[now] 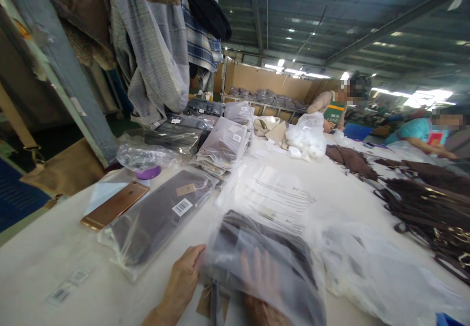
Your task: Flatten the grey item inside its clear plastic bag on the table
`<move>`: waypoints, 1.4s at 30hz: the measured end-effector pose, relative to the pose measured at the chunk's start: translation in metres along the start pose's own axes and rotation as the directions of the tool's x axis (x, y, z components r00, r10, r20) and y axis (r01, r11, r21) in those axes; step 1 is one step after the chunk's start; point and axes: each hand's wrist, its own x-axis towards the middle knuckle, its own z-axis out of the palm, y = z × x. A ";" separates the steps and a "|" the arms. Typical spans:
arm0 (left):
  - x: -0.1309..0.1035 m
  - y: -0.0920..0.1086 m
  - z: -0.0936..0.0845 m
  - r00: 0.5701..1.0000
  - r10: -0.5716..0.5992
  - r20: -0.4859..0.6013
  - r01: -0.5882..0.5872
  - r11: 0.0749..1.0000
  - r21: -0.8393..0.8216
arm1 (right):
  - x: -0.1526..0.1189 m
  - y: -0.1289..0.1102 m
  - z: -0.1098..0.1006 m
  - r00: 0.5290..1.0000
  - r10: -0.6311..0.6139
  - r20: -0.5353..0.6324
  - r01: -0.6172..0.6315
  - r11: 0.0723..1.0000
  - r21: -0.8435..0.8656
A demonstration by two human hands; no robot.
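Head view, packing counter (55, 262), white and matte. Left hand (183, 277): fingers curled onto the near left edge of a clear plastic bag (264, 247), pinching the film. Right hand (259, 279): slid inside the bag's mouth, fingers spread fairly wide, seen blurred through the film, pressing on a dark folded garment (257, 250) within. Bag position: flat on the counter's near edge, directly ahead, printed warning text on its far half.

Handling note, as judged: film slick and crinkly, fabric soft and limp; best kept flat, mouth held taut by the left hand, folds smoothed so nothing bunches.

Adjacent: sealed bagged garment (157, 218) with barcode label, rectangular, just to the left; rose-gold phone (115, 206), glossy; stacked bagged pieces (222, 147); dark brown straps (422, 198) with metal fittings, right; loose barcode stickers (68, 284).
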 end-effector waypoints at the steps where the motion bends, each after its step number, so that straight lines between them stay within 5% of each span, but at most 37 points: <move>1: -0.001 0.000 -0.001 1.000 0.020 0.009 -0.020 1.000 -0.003 | 0.004 -0.002 0.000 1.000 -0.015 -0.012 0.014 0.995 -0.099; 4: -0.003 -0.001 -0.002 0.993 0.107 0.045 -0.106 0.994 -0.011 | 0.018 -0.003 0.000 0.997 -0.082 -0.002 0.079 0.960 -0.268; 8: -0.003 -0.002 -0.003 0.981 0.183 0.064 -0.181 0.983 -0.025 | 0.026 0.002 0.009 0.996 -0.089 -0.023 0.081 0.969 -0.233; 16: -0.003 -0.005 -0.015 0.975 0.180 0.127 -0.174 0.983 -0.053 | 0.038 0.012 0.030 0.999 -0.012 -0.046 0.002 0.978 -0.210; 22: -0.002 -0.011 -0.020 0.983 0.145 0.116 -0.138 0.988 -0.066 | 0.052 0.018 0.030 0.993 -0.108 -0.050 0.099 0.982 -0.158; 26: -0.006 -0.018 -0.015 0.992 -0.065 0.108 0.065 0.998 0.008 | 0.053 0.018 0.032 0.994 -0.095 -0.051 0.085 0.982 -0.167; 30: -0.012 -0.012 -0.006 0.922 -0.386 0.037 0.385 0.922 0.029 | 0.055 0.014 0.034 0.996 -0.071 -0.053 0.061 0.984 -0.169; 36: -0.006 -0.005 -0.007 0.894 -0.443 0.065 0.443 0.896 0.019 | 0.050 0.010 0.033 0.998 -0.020 -0.055 0.008 0.978 -0.209; 42: -0.002 0.010 -0.014 0.839 -0.533 0.104 0.539 0.842 -0.032 | 0.049 0.011 0.021 0.995 -0.027 0.101 0.045 0.981 -0.188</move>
